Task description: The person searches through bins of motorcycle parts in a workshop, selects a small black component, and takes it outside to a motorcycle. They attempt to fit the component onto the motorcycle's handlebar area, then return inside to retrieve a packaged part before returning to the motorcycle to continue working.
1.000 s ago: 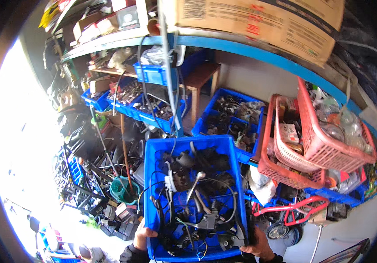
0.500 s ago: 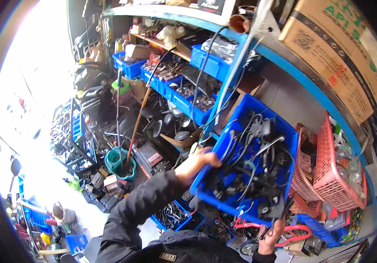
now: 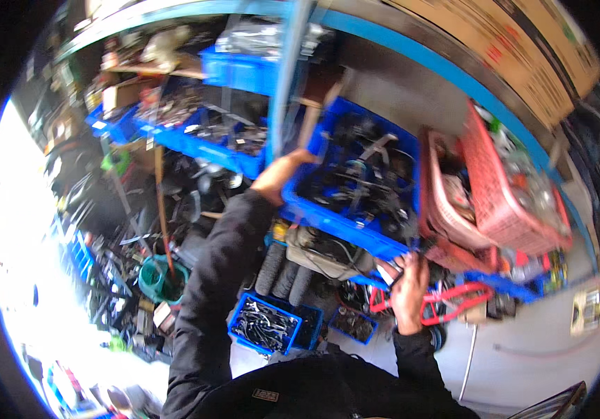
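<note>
A deep blue plastic bin [image 3: 345,229] full of dark cables, levers and small parts sits tilted in my view at the shelf, beside a blue upright. My left hand [image 3: 280,177] grips its left rim, the fingers over the edge. At the near right corner, my right hand [image 3: 409,290] is raised against the bin with its fingers bent. A small pale and dark object [image 3: 388,271] shows at those fingers, too blurred to name. The bin's underside is hidden.
Pink plastic baskets [image 3: 513,202] stand right of the bin. Smaller blue bins [image 3: 209,152] line the shelf at left, with a cardboard box [image 3: 523,52] above. Below are a blue crate of metal parts [image 3: 265,325], a red tubular frame [image 3: 453,302] and a green bucket [image 3: 163,279].
The blue bin has moved away from me, deeper onto the shelf beside the pink baskets. Both hands have gone with it, and my view has swung to the right.
</note>
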`<state>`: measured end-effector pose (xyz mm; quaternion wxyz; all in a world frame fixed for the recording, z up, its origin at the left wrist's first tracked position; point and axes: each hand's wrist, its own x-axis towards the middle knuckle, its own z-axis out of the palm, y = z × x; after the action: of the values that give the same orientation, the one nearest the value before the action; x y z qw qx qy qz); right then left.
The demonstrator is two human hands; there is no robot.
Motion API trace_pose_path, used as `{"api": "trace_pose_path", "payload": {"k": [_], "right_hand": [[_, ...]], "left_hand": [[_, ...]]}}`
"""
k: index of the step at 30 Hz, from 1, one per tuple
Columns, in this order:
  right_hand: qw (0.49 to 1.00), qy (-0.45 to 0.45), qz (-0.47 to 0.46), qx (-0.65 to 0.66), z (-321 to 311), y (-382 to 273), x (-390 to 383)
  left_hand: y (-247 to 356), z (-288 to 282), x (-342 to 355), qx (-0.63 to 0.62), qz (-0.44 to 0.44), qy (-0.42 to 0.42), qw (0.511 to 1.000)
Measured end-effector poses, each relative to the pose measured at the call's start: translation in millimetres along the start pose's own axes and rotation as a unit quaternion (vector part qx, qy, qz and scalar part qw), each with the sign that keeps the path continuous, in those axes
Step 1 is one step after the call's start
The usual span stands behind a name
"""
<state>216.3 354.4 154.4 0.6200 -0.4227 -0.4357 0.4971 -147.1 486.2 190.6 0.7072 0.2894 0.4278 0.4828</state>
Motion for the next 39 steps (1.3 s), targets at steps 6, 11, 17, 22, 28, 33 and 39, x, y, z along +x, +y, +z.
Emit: {"api": "trace_pose_path", "payload": {"k": [6, 11, 17, 22, 28, 33, 39], "right_hand": [[0.997, -0.007, -0.040, -0.062, 11, 14, -1], [0.988, 0.036, -0.066, -0.133, 29, 28, 3], [0.977, 0.004, -0.088, -0.192, 29, 34, 15], [0.958, 0.031, -0.138, -0.248, -23, 26, -26], [0.936, 0.006, -0.120, -0.332, -93, 1, -103], [0.883, -0.121, -0.053, -0.451, -124, -1, -144], [0.922, -0.214, -0.015, -0.322, -173, 6, -117]], "left_hand": [[-70, 18, -82, 0.128, 0.295, 0.176, 0.930], [-86, 40, -34, 0.101, 0.426, 0.344, 0.831], [-61, -24, 42, 0.246, 0.505, 0.404, 0.722], [-92, 14, 14, 0.189, 0.476, 0.485, 0.709], [-239, 111, -76, 0.029, 0.354, 0.245, 0.902], [-328, 196, -117, -0.081, 0.023, -0.197, 0.977], [-314, 242, -102, -0.093, -0.097, -0.107, 0.985]]}}
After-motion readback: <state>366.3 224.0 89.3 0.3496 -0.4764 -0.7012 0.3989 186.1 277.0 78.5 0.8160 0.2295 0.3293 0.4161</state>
